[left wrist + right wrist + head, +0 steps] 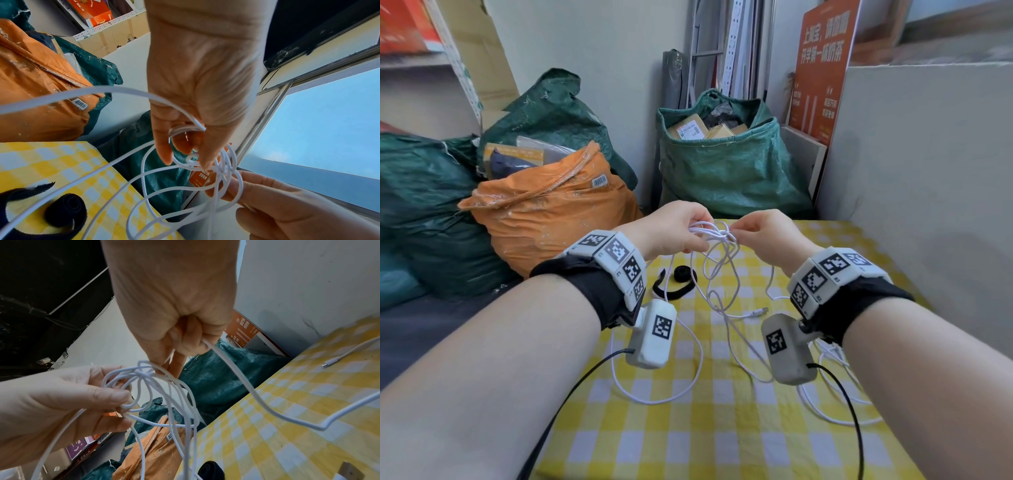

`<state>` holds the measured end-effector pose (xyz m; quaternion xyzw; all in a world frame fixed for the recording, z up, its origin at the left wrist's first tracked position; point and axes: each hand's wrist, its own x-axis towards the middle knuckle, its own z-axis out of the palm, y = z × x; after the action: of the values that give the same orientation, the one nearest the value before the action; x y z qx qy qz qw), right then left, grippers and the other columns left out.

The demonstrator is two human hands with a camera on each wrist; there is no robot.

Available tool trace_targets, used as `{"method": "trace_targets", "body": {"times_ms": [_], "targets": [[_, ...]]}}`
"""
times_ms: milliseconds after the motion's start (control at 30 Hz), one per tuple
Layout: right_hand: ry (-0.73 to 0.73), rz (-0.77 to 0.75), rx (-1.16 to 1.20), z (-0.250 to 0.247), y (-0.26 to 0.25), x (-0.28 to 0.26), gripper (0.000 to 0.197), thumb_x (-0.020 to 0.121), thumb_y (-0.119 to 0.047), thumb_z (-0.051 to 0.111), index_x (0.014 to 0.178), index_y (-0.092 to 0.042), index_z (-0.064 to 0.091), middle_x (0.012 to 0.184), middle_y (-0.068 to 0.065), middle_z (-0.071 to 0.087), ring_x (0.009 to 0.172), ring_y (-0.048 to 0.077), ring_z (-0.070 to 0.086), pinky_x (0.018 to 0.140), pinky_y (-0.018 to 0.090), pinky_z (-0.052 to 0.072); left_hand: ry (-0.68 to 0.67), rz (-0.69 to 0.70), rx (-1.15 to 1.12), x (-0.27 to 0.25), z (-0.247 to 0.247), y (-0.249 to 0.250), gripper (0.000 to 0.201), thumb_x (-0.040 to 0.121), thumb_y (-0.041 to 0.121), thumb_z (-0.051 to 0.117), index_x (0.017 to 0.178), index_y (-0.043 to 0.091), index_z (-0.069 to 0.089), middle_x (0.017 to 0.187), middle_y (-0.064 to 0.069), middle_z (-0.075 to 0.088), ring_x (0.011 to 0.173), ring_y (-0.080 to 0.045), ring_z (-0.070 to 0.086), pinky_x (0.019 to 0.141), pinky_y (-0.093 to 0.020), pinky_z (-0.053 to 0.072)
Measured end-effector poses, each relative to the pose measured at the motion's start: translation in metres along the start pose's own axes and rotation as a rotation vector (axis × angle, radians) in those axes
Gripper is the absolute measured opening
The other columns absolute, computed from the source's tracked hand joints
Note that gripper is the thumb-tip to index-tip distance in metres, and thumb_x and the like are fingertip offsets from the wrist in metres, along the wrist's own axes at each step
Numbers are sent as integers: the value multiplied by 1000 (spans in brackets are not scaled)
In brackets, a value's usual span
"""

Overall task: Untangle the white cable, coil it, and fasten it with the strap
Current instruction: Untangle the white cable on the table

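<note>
Both hands, left hand (671, 229) and right hand (763, 233), pinching knotted white cable (717, 236), loops downward toward table (722, 428).

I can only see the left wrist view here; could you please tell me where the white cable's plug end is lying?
Observer: Its plug lies loose on the checked tablecloth, nearer the person than the raised tangle.
Operator: Thank you. How does the right hand grip?
Observer: The right hand has its fingers curled round one strand of the white cable, which runs down to the cloth.
Operator: Is more slack lying there?
Observer: Yes, wide loops lie on the cloth at both sides.
</note>
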<state>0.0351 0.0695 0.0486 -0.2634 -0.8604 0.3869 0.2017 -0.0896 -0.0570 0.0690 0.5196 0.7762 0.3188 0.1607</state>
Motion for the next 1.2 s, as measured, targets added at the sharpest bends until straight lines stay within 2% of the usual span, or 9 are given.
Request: {"method": "trace_targets", "body": {"times_ms": [267, 433, 533, 700, 767, 867, 1000, 1067, 1200], "targets": [[-126, -17, 99, 2, -4, -3, 23, 93, -16, 54, 104, -25, 73, 68, -5, 69, 37, 7, 27, 34, 16, 25, 145, -25, -78, 3, -1, -6, 23, 90, -1, 56, 74, 14, 59, 73, -5, 61, 67, -15, 61, 62, -25, 58], [-243, 21, 52, 3, -6, -3, 52, 91, -4, 41, 118, -43, 63, 62, 0, 63, 40, 10, 27, 36, 19, 24, 64, -4, 78, 1, -2, -3, 15, 88, 7, 61, 88, 18, 71, 82, 6, 63, 72, -6, 58, 65, -18, 50], [-273, 19, 9, 4, -7, -5, 64, 89, -1, 33, 124, -49, 54, 62, 1, 60, 41, 8, 31, 39, 21, 25, 0, -60, 158, 1, -4, 0, 20, 81, 3, 60, 94, 12, 73, 86, 7, 65, 83, -10, 58, 73, -23, 47], [-285, -7, -11, 4, -8, -3, 65, 90, 0, 31, 128, -49, 50, 69, 0, 65, 43, 12, 29, 41, 23, 25, -61, -217, -97, 2, 2, 7, 20, 74, 24, 62, 87, 9, 67, 91, -1, 58, 86, -15, 54, 74, -32, 49], [-283, -20, 6, 4, -8, -3, 61, 91, -1, 34, 128, -46, 52, 66, -3, 63, 46, 14, 27, 42, 25, 25, -84, -272, -278, 1, 4, 8, 17, 83, 19, 58, 97, 11, 64, 94, -2, 62, 86, -16, 56, 71, -30, 51], [-297, -62, 40, 3, -11, -6, 49, 94, -9, 46, 127, -44, 54, 66, -7, 63, 47, 14, 28, 44, 25, 27, -146, -297, -442, -1, 3, 4, 33, 81, 32, 58, 106, 13, 66, 100, -2, 72, 97, -16, 62, 74, -32, 50], [-309, -72, 117, 4, -18, -9, 53, 93, -6, 47, 135, -39, 46, 84, 2, 69, 44, 12, 28, 41, 21, 27, 29, -197, -234, 0, 7, 7, 6, 86, 12, 60, 84, 12, 65, 86, -3, 65, 82, -15, 61, 65, -26, 49], [-231, -50, 107, 4, -17, -6, 51, 92, -4, 44, 134, -32, 50, 87, 4, 72, 39, 9, 29, 38, 18, 29, 172, -190, -185, 3, 7, 5, 21, 81, -3, 57, 69, 13, 60, 77, -1, 65, 72, -13, 58, 58, -23, 46], [41, 48, 39, -4, -6, 3, 39, 95, -6, 37, 118, -20, 65, 75, 1, 67, 45, 3, 44, 42, 17, 35, 350, -272, -353, 6, -4, -5, 24, 86, -10, 39, 87, 10, 53, 74, -12, 66, 73, -24, 66, 64, -33, 50]]}}
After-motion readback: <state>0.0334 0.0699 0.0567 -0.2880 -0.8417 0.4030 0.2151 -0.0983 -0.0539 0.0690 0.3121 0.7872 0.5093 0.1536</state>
